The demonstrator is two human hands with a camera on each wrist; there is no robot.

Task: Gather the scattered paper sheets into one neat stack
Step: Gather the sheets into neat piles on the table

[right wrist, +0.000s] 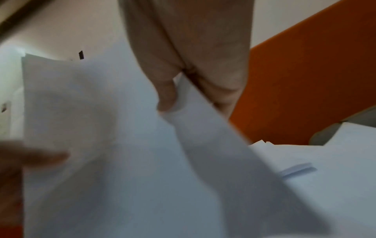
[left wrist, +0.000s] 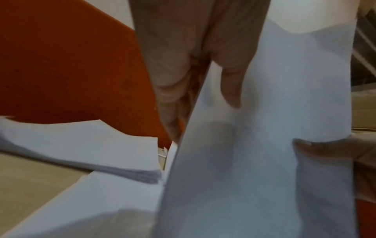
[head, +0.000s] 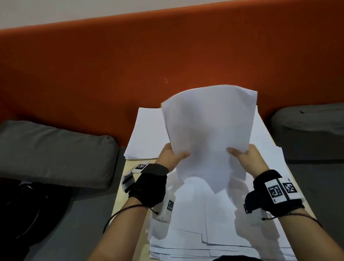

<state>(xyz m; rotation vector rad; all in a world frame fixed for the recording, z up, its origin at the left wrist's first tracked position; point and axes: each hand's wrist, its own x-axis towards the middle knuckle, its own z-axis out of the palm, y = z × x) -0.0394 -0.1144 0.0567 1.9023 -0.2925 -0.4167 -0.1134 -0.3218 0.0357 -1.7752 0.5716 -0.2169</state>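
Note:
Both hands hold up a bundle of white paper sheets (head: 208, 130) above the table, tilted away from me. My left hand (head: 173, 155) pinches its left edge, thumb on the near face; the same sheets (left wrist: 264, 145) fill the left wrist view beside that hand (left wrist: 203, 80). My right hand (head: 243, 156) pinches the right edge, and its thumb (right wrist: 165, 95) presses the sheets (right wrist: 101, 128). A squared stack (head: 145, 133) lies at the back left of the table. Loose overlapping sheets (head: 212, 230) cover the near part of the small table (head: 122, 200).
An orange backrest (head: 157, 55) rises behind the table. Grey cushions lie at left (head: 45, 153) and right (head: 324, 130). A black bag (head: 19, 220) sits at lower left. Cables run from both wrist devices.

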